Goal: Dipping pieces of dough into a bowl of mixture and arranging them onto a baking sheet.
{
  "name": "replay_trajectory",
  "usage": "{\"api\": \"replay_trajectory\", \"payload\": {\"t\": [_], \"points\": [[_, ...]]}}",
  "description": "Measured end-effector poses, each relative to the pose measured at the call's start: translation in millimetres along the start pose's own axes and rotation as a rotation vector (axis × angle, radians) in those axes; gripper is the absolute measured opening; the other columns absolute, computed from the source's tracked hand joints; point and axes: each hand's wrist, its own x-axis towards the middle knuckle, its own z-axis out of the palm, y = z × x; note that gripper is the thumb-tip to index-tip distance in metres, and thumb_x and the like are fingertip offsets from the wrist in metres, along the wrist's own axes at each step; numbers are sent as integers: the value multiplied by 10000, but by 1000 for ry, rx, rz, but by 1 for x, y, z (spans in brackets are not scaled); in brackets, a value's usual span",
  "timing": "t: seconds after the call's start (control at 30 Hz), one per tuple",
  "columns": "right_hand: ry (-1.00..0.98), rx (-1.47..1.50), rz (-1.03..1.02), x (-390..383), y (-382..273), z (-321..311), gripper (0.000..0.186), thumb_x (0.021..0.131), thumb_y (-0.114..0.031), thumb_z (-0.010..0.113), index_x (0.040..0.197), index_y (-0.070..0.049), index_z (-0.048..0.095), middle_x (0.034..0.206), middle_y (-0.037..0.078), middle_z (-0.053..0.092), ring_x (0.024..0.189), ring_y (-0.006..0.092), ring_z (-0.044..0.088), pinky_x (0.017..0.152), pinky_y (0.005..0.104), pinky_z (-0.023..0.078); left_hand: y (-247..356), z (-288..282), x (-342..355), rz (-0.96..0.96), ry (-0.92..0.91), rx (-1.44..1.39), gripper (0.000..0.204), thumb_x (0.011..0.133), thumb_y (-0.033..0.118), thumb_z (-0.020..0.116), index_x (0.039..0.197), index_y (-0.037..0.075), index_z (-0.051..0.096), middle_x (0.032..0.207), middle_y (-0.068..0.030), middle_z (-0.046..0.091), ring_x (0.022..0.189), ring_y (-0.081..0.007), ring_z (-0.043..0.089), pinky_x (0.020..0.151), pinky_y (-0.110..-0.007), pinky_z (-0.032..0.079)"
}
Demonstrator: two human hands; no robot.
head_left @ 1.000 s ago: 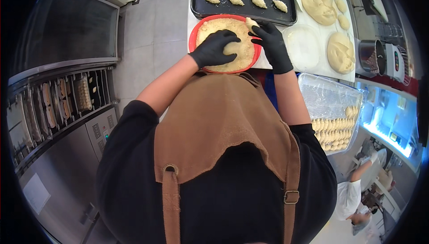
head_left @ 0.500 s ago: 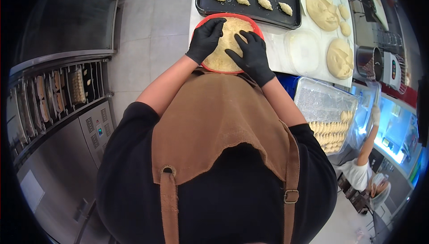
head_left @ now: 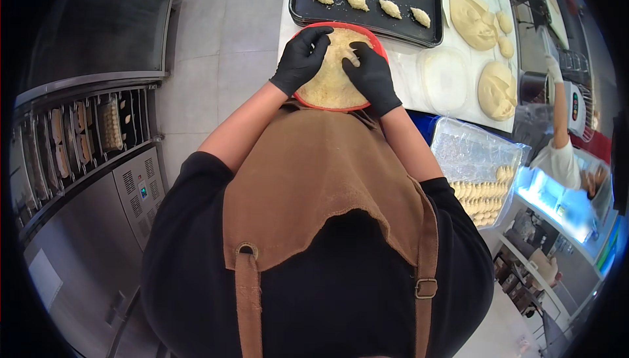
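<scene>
A red round bowl [head_left: 300, 97] full of pale crumb coating [head_left: 331, 83] sits at the near edge of the white counter. Both hands wear black gloves. My left hand [head_left: 301, 58] rests on the left side of the crumbs with its fingers curled inward. My right hand [head_left: 371, 73] presses into the right side, fingers bent. Whether a dough piece lies under the fingers is hidden. Just behind the bowl lies a black baking tray [head_left: 341, 16] with several small shaped pastries [head_left: 356, 1] in rows.
Flat rounds of dough [head_left: 495, 89] and a white disc [head_left: 444, 79] lie on the counter to the right. A clear-wrapped tray of small pastries [head_left: 481, 191] stands lower right. A rack oven with loaded trays [head_left: 85, 135] is at left. Another person [head_left: 557, 155] works at far right.
The view has shifted so the bowl sits lower in the picture. Both hands stay in the crumbs; the left has drawn in from the bowl's upper left edge toward the centre.
</scene>
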Motion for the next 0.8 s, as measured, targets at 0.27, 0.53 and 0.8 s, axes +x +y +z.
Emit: {"api": "replay_trajectory", "payload": {"t": [0.27,0.53,0.8], "points": [[-294,1019,657,10,3,-30,330,999,-233,598,1181,29,681,1001,133,726,858,211,716,722,269,523,5,2,-5,616,-78,765,729,824,158,786,1489,76,500,1347,-159,625,1109,-363,634,950,-426,514],[-387,950,630,12,-2,-35,325,1008,-236,582,1175,22,687,1035,144,722,880,216,709,733,271,521,3,-12,5,337,-369,376,576,842,207,799,1377,91,622,1223,-124,696,1026,-295,665,893,-371,530],[-376,867,561,3,-35,-47,282,997,-219,616,1168,-8,692,1047,138,719,906,224,696,750,289,512,13,-19,-2,132,-429,284,401,888,236,775,1261,104,707,1117,-101,734,928,-239,687,810,-342,534]]}}
